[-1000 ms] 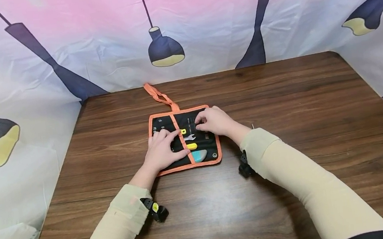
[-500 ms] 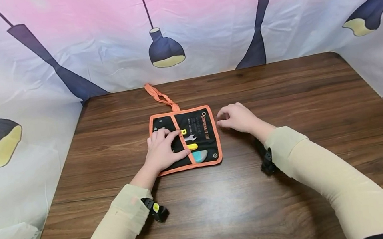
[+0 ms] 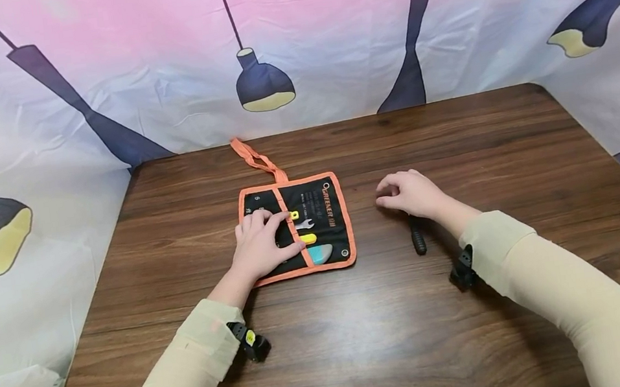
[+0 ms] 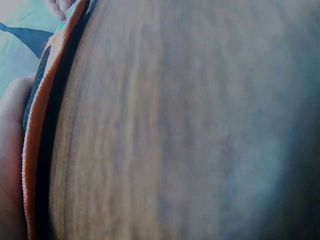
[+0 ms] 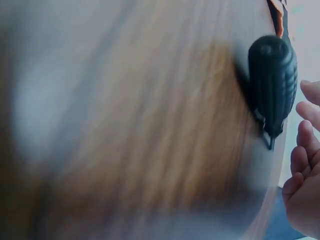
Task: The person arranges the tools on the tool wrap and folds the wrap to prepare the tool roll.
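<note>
In the head view my left hand (image 3: pixel 258 243) rests on a black tool pouch (image 3: pixel 324 195) with orange edging, fingers and thumb spread. Tool ends show past the pouch's orange band: an open-end wrench (image 3: pixel 305 224), a yellow piece (image 3: pixel 308 239) and a teal-and-grey rounded end (image 3: pixel 322 254). My right hand (image 3: pixel 412 193) hovers right of the pouch, fingers loosely bent and holding nothing visible. Below it lies a black ribbed handle (image 3: pixel 419 243), apparently a screwdriver's. In the right wrist view this handle (image 5: pixel 272 75) shows a thin metal shaft, apart from the fingers (image 5: pixel 309 132).
An orange strap (image 3: pixel 255 158) stretches from the pouch's far edge over the brown wooden table (image 3: pixel 339 327). Behind the table hangs a cloth backdrop (image 3: pixel 323 67) printed with lamps. Blurred wood fills most of both wrist views.
My right hand has moved right, from over the pouch to beside it, uncovering the printed lettering and then the black handle. My left hand has stayed on the pouch.
</note>
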`<state>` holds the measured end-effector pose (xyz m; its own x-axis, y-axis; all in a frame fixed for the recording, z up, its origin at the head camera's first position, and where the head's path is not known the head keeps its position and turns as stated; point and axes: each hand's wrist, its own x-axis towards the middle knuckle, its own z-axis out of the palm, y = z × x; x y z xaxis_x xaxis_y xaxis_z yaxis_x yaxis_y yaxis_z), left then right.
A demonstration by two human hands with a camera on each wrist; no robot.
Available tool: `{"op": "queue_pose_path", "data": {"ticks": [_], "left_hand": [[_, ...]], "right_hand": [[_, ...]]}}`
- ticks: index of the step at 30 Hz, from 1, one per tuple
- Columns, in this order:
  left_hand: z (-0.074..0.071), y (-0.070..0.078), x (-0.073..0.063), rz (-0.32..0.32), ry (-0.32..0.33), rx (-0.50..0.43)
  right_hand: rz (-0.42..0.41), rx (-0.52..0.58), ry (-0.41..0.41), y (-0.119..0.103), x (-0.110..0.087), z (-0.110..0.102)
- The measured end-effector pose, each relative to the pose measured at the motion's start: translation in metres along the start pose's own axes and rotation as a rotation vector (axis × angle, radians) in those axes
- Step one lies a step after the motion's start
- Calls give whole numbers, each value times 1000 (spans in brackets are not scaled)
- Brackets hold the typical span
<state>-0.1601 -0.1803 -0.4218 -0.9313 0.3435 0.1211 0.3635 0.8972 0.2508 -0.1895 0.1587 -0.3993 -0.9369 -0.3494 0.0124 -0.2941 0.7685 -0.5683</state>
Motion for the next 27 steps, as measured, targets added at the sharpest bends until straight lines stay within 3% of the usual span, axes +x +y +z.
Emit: {"op": "queue_pose_path", "data": {"ticks": [14, 27], "left_hand": [[-1, -1, 0, 1, -20, 6], [-5, -1, 5, -19, -48, 14]], "right_hand": [[-55, 36, -20, 18, -31, -3], [-116, -57, -99, 27, -50, -6]]}}
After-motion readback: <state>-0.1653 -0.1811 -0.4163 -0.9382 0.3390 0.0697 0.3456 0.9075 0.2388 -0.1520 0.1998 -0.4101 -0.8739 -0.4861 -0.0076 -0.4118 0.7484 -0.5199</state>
